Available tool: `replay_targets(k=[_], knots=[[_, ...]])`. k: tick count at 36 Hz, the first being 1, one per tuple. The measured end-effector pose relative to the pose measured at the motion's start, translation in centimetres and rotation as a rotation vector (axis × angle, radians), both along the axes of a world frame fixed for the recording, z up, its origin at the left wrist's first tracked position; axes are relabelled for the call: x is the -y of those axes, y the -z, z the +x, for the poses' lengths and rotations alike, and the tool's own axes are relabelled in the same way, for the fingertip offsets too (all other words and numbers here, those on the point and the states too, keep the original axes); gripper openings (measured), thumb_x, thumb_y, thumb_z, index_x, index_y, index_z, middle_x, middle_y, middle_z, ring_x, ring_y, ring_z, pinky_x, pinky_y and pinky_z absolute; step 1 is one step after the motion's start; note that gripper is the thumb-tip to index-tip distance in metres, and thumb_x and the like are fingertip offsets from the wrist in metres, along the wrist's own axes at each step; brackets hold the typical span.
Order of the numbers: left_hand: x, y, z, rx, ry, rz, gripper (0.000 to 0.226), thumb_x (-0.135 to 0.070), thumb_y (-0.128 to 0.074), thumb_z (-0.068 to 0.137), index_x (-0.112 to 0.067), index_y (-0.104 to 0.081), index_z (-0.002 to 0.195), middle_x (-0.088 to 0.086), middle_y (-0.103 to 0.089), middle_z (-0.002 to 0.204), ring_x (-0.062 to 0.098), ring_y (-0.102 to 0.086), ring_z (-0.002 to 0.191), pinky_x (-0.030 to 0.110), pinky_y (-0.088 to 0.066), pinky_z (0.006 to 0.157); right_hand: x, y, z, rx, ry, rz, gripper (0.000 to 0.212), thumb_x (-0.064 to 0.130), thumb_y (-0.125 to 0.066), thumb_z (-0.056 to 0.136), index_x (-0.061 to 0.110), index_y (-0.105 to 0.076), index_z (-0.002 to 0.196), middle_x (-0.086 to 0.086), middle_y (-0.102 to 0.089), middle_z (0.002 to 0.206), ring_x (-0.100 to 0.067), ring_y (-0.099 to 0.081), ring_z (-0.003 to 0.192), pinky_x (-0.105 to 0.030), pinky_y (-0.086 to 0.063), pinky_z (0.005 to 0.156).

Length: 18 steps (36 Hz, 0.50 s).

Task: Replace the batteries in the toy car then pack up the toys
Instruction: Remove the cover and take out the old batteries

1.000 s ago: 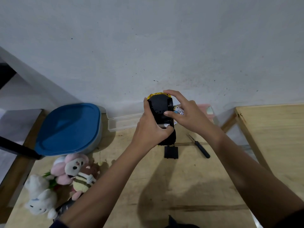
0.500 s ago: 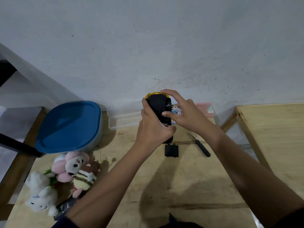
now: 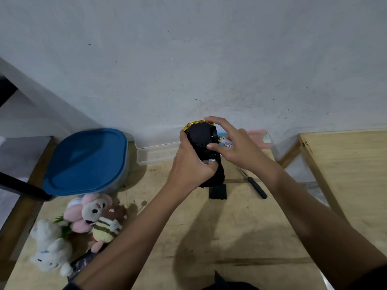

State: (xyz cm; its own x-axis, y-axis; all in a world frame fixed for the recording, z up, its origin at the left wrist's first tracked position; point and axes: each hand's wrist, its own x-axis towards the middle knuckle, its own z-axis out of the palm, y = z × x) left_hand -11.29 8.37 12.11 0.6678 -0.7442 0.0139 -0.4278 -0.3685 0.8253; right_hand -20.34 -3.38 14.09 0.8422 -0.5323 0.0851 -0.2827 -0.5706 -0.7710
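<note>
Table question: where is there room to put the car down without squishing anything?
The wooden table is bare in the near middle, between the stuffed toys on the left and the screwdriver on the right, nearer than the black battery cover. It is crowded at the left by the toys and the blue-lidded container.

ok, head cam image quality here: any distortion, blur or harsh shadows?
Head view: wide-angle bending shows, the table edges splay outward. Soft shadows of both arms fall on the wood, no glare. The toy car underside is dark, with little detail readable. The left hand and right hand look fairly sharp; the battery label is too small to read.
</note>
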Motion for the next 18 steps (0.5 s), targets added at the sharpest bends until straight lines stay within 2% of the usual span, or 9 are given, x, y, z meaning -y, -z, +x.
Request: replay_targets(k=[3,4,5,6,8,12,16,18], knots=[[0.0,0.1,0.0,-0.03,0.01,-0.008,0.081,-0.03,-0.066,0.064,-0.03,-0.019,0.131,-0.005,-0.058,0.103,0.013,-0.061,0.086,0.029,-0.054,0.067,-0.1,0.2,0.0,-0.004,0.004,0.003,0.057,0.028,-0.062,0.086,0.047,-0.035,0.132,0.032,-0.051,0.056,0.001,-0.031,0.062,-0.023,-0.027,0.056],[0.0,0.1,-0.1,-0.03,0.008,-0.015,0.081,-0.03,-0.067,0.064,-0.03,-0.02,0.13,-0.006,-0.057,0.103,0.012,-0.062,0.085,0.027,-0.054,0.066,-0.1,0.3,-0.1,-0.002,0.003,0.003,0.056,0.028,-0.062,0.086,0.046,-0.035,0.133,0.029,-0.052,0.056,0.001,-0.03,0.061,-0.022,-0.026,0.055],[0.0,0.1,-0.1,-0.034,0.006,-0.02,0.081,-0.028,-0.068,0.064,-0.03,-0.02,0.13,-0.006,-0.057,0.103,0.011,-0.062,0.085,0.026,-0.053,0.066,-0.2,0.2,-0.1,0.002,0.0,0.003,0.056,0.028,-0.062,0.087,0.045,-0.036,0.133,0.018,-0.052,0.053,0.001,-0.03,0.061,-0.021,-0.025,0.055],[0.0,0.1,-0.1,-0.043,0.005,-0.022,0.081,-0.027,-0.068,0.063,-0.03,-0.021,0.129,-0.007,-0.057,0.103,0.01,-0.062,0.085,0.027,-0.054,0.067,-0.4,0.1,-0.1,0.007,-0.003,0.002,0.056,0.028,-0.062,0.087,0.045,-0.036,0.133,0.012,-0.046,0.051,0.0,-0.031,0.06,-0.022,-0.026,0.054],[0.1,0.1,-0.1,-0.074,-0.005,-0.013,0.08,-0.027,-0.069,0.061,-0.032,-0.022,0.125,-0.006,-0.056,0.104,0.011,-0.062,0.085,0.033,-0.057,0.069,-0.6,-0.1,0.0,0.009,-0.007,-0.007,0.056,0.027,-0.062,0.087,0.045,-0.036,0.133,0.014,-0.04,0.056,-0.002,-0.032,0.059,-0.024,-0.028,0.056],[0.3,-0.2,-0.3,-0.088,-0.021,0.011,0.085,-0.026,-0.07,0.057,-0.032,-0.018,0.124,0.0,-0.049,0.11,0.016,-0.061,0.087,0.04,-0.058,0.07,-0.8,0.0,0.2,-0.001,-0.011,-0.008,0.057,0.027,-0.062,0.086,0.048,-0.034,0.131,0.01,-0.051,0.064,-0.007,-0.038,0.06,-0.026,-0.032,0.058],[0.1,-0.2,-0.6,-0.057,-0.026,0.034,0.096,-0.027,-0.072,0.055,-0.025,-0.015,0.132,0.002,-0.043,0.116,0.022,-0.06,0.09,0.041,-0.057,0.072,-1.0,0.1,0.2,-0.013,-0.015,-0.021,0.056,0.025,-0.062,0.086,0.045,-0.036,0.131,0.014,-0.053,0.057,-0.006,-0.038,0.059,-0.02,-0.027,0.054],[0.1,-0.2,-0.8,-0.043,-0.03,0.041,0.096,-0.024,-0.074,0.056,-0.024,-0.014,0.132,0.002,-0.041,0.117,0.022,-0.059,0.09,0.041,-0.056,0.072,-1.1,0.0,0.2,-0.01,-0.03,-0.018,0.055,0.024,-0.062,0.086,0.046,-0.035,0.13,0.013,-0.058,0.066,-0.008,-0.041,0.06,-0.021,-0.029,0.055]])
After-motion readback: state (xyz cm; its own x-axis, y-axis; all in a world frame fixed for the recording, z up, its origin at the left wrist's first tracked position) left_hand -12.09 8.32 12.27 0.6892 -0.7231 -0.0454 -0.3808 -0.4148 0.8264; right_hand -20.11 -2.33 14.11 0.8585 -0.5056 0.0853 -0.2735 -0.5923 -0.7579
